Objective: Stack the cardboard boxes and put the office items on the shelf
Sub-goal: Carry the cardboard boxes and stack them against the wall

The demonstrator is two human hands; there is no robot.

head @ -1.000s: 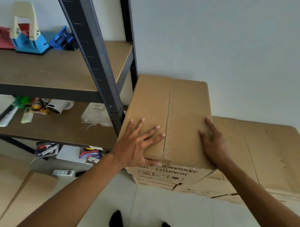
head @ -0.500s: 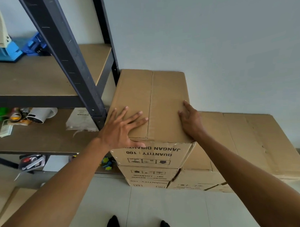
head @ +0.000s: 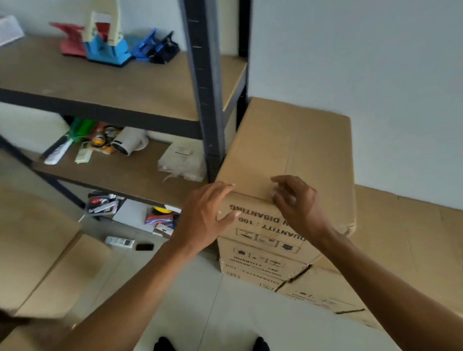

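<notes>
Neither hand grips: the left hand [head: 204, 218] and right hand [head: 298, 203], fingers loose, hover at the top cardboard box [head: 290, 152]. Matte, rectangular, it tops the stack beside the shelf post [head: 205, 84], long axis toward the wall.

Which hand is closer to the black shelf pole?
The left. The left hand is at the top box's front left corner, just below the black shelf pole. The right hand is farther right along the box's front edge.

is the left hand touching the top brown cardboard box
Touching. The head view shows the left hand at the near left corner of the top brown cardboard box, fingertips lying on its top edge and printed front face.
</notes>
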